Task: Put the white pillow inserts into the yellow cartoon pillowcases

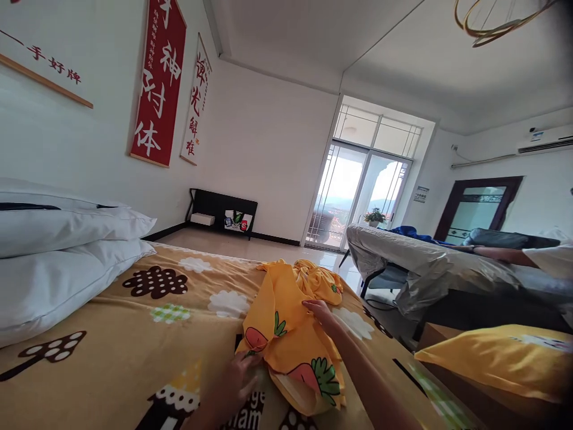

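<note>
1. A yellow carrot-print cloth (280, 295) lies rumpled on the patterned blanket (111, 340), reaching toward its far edge.
2. The person's left fingers (244, 360), blurred, touch the cloth's near-left part; the right fingers (314, 305) grip its middle.
3. White pillows (58, 278) are stacked along the blanket's left edge.
4. Beyond its right edge sits a yellow cushion (492, 358).

White pillows (62, 275) at far left, red hanging scroll (157, 89), low black shelf (218, 204)
</note>
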{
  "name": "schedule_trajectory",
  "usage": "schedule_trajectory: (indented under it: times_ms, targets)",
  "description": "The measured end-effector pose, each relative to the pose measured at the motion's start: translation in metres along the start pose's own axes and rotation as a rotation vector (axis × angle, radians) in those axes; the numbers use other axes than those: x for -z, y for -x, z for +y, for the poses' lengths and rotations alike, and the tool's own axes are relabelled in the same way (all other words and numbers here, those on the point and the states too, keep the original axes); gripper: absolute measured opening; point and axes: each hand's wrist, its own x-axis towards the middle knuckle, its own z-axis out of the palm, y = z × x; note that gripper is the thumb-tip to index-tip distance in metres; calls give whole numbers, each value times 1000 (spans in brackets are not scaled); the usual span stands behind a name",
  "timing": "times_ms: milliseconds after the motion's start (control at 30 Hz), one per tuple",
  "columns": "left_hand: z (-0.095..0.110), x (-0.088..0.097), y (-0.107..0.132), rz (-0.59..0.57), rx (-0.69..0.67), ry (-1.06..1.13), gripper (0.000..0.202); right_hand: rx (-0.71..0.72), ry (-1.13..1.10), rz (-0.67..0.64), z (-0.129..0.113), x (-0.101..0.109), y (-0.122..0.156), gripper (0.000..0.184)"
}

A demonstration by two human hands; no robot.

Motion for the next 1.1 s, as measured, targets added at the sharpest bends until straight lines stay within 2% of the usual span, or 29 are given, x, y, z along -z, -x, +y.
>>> schedule_trajectory:
  times_ms: [67,133,233,333,400,500,567,633,767,833,900,1000,1100]
  targets:
    - [-9,8,-6,73,77,110,52,27,96,42,-13,12,-6,37]
    - [-18,19,-13,140,184,230,55,66,209,94,-28,37,-10,33]
    - [-29,39,-18,276,280,337,62,129,419,165,-49,96,-5,33]
    - [-30,51,-16,387,317,317,60,185,641,224,-71,166,18,33]
    - [-24,51,-12,417,316,270,55,213,767,278,-87,212,41,34]
    - [-3,50,-6,430,262,262,51,237,1032,427,-110,274,79,39]
    - [16,56,-6,473,219,301,50,238,1181,520,-124,308,103,43]
    - [39,73,-8,568,183,332,50,225,1252,593,-134,333,124,45]
    - [97,132,-10,766,172,270,50,168,1296,767,-149,357,158,48]
    - [134,168,-7,729,195,195,54,126,1280,847,-156,361,168,50]
    - [172,201,-2,769,244,115,58,76,1272,914,-162,363,175,53]
    - [223,241,10,934,33,-9,59,23,1266,1006,-168,365,180,56]
    - [256,271,25,1055,-124,-171,67,43,1271,1054,-172,366,180,54]
